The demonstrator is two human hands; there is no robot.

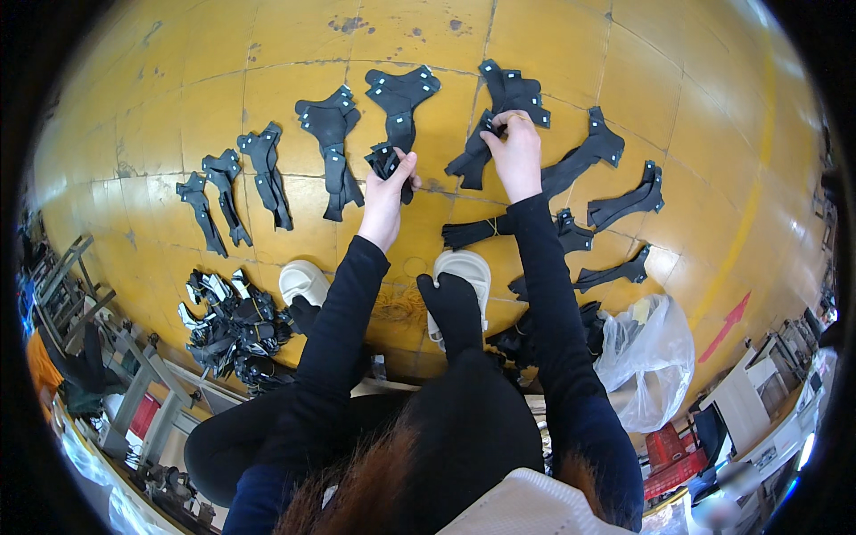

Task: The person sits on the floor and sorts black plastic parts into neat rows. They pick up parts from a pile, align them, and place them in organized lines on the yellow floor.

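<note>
My left hand (390, 198) is closed on a small stack of black cut pieces (383, 160) with little white labels, held above the floor. Thumb and fingers of my right hand (517, 156) are pinched at the top of a dark strip-like piece (470, 159). Whether that strip rests on the floor or hangs slightly above it is hard to tell. Just beyond lies a fan of similar labelled pieces (517, 94). Another overlapping pile (401, 89) lies on the floor beyond my left hand, partly covered by it.
More black piles form an arc on the yellow floor, from a small one (203, 214) at left to one (629, 196) at right. A tied black bundle (473, 234) lies by my right forearm. Near my feet are a jumbled heap (241, 330) and a clear plastic bag (651, 357).
</note>
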